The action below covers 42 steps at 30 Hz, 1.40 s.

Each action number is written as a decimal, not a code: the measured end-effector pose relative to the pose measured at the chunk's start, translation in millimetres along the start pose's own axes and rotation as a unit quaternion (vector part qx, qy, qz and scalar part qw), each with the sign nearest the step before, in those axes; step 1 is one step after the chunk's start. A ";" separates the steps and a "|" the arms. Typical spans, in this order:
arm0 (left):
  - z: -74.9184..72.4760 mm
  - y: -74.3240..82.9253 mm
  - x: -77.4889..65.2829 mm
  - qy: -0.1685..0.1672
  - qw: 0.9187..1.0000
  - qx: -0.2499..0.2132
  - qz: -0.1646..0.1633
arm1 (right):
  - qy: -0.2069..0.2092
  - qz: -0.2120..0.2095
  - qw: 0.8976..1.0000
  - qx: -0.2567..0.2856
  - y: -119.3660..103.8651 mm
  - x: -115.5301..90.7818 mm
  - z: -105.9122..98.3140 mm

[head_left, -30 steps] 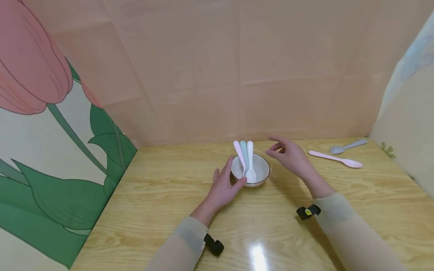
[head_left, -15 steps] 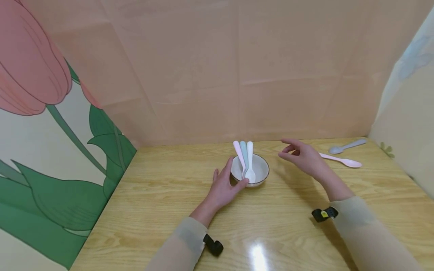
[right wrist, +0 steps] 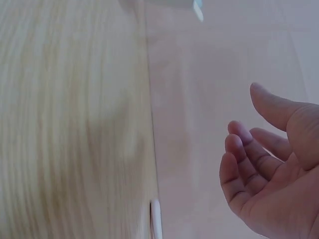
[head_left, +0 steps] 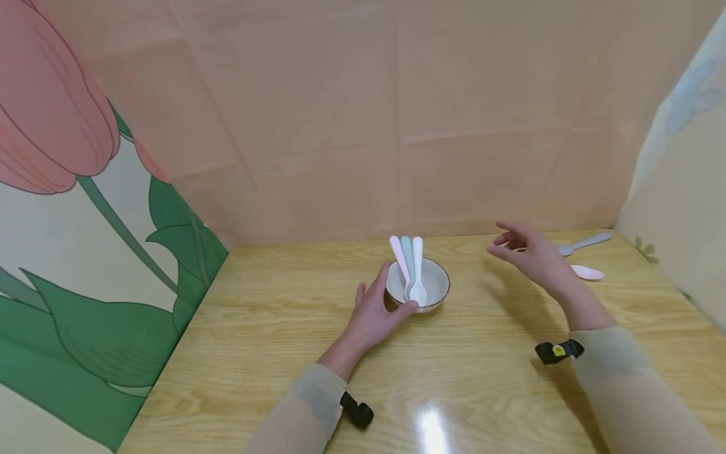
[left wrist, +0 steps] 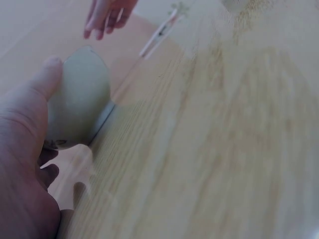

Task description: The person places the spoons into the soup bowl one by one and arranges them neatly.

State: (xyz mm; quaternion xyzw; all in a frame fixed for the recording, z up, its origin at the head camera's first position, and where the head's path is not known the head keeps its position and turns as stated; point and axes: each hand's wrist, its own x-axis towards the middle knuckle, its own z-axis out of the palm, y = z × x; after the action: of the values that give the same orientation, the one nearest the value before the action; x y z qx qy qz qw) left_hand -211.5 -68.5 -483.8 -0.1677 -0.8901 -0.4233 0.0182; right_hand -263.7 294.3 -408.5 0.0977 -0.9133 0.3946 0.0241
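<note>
My left hand (head_left: 374,318) grips the white bowl (head_left: 437,282) by its left and near side, thumb at the near rim and fingers along the left wall. The bowl stands upright on the wooden table (head_left: 272,353), towards its far edge, its rim ringed in dark brown. Three spoons lean in it side by side, heads down inside by my thumb and handles sticking up past the far rim: a pink spoon (head_left: 399,255) on the left, a blue-green spoon (head_left: 407,253) in the middle, a white spoon (head_left: 418,258) on the right. My right hand (head_left: 530,255) is raised above the table, well to the right of the bowl, holding nothing, with its fingers loosely bent and a gap between them and the thumb. Seen from my head, it hides part of two more spoons that lie on the table: a grey spoon (head_left: 592,241) farther back, and a second pink spoon (head_left: 588,273) nearer me, with only its head showing. The right wrist view catches a slim pale strip low down, and I cannot tell which spoon it is. Behind the table hangs a creased pinkish-beige backdrop (head_left: 317,126), with a large painted tulip (head_left: 57,94) to my left
</note>
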 end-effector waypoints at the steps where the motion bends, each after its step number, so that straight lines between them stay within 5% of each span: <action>1: 0.2 -0.4 0.2 0.001 1.000 0.000 0.003 | 0.001 0.003 1.000 0.005 3.0 -0.2 -2.8; 26: -0.7 -1.2 0.4 0.001 1.000 -0.003 0.006 | 0.021 0.049 0.999 0.004 64.4 -11.4 -48.4; 42: -6.8 -2.7 -3.7 -0.002 1.000 -0.005 0.000 | 0.002 0.090 0.996 -0.010 89.6 -14.2 -47.9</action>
State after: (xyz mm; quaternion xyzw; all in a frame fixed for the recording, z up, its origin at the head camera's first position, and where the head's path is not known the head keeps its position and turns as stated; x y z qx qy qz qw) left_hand -209.5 -76.3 -482.1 -0.1682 -0.8881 -0.4276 0.0156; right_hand -269.0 391.3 -441.5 0.0143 -0.9221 0.3865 -0.0082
